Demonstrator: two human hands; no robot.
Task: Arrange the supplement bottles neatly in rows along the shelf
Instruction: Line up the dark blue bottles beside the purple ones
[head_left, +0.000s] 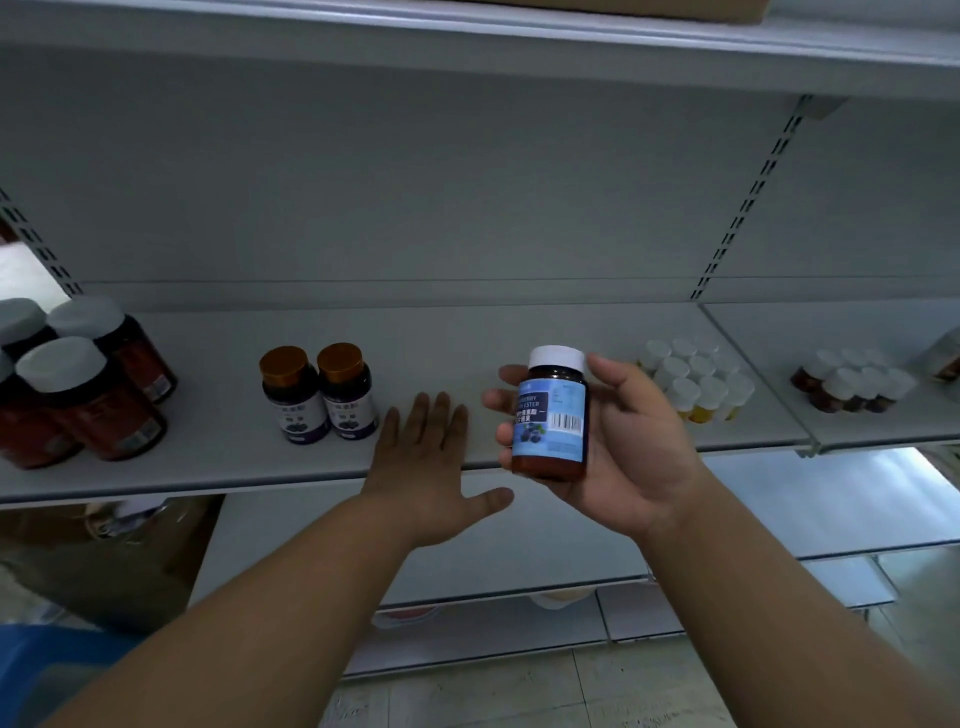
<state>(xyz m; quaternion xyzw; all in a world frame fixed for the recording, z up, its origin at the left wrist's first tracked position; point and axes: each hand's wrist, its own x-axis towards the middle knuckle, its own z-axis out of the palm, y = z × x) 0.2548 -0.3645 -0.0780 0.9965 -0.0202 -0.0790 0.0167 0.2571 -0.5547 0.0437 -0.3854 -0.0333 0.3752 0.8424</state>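
Right hand (623, 441) curls its grip round the blue-labelled bottle (553, 415); left hand (426, 462) lies flat, fingers straight.

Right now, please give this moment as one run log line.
right hand: holds blue bottle | left hand: open, over shelf | bottle: not yet placed

Head view. The right hand (628, 447) holds a blue-labelled, white-capped supplement bottle (553, 413) upright at the front edge of the grey shelf (467, 332). The left hand (423, 462) lies flat, fingers straight, just right of two gold-capped bottles (319, 392). Large grey-capped bottles (78, 384) stand far left; small white-capped bottles (698, 382) cluster at right.
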